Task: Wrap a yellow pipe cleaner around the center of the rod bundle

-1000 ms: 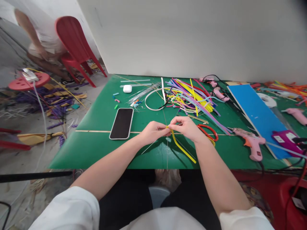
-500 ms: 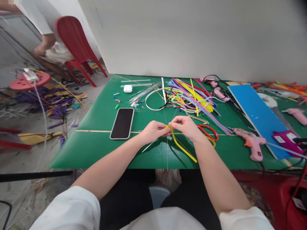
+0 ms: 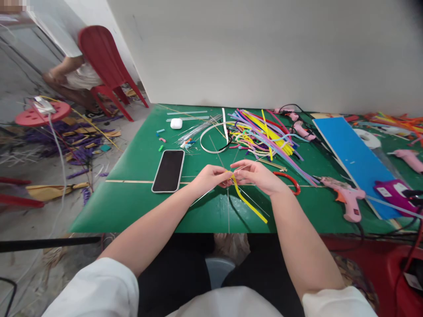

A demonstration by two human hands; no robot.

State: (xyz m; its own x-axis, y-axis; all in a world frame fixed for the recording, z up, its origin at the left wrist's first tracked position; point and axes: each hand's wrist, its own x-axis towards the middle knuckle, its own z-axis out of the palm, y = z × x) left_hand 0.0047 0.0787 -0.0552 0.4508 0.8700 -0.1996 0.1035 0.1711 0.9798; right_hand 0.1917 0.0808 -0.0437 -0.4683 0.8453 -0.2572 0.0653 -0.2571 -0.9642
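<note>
My left hand (image 3: 211,179) pinches the near end of a yellow pipe cleaner (image 3: 246,203), where several thin wires (image 3: 228,215) cross and fan outward. Close beside it on the right, my right hand (image 3: 256,175) has its fingers bent around the same crossing; what its fingertips grip is too small to tell. The pipe cleaner's free end slants down to the right over the green table (image 3: 132,207). Red-handled scissors (image 3: 291,178) lie partly hidden behind my right wrist.
A phone (image 3: 168,171) lies left of my hands, a white earphone case (image 3: 176,123) beyond it. Behind are coloured pipe cleaners (image 3: 274,132) and a white headband (image 3: 202,140). Rightward lie a pink glue gun (image 3: 346,196) and blue board (image 3: 353,163). A person sits at the far left.
The wires have turned a little, and the yellow pipe cleaner's free end has shifted slightly left. My right fingers have spread somewhat. The person's arm at the far left has moved.
</note>
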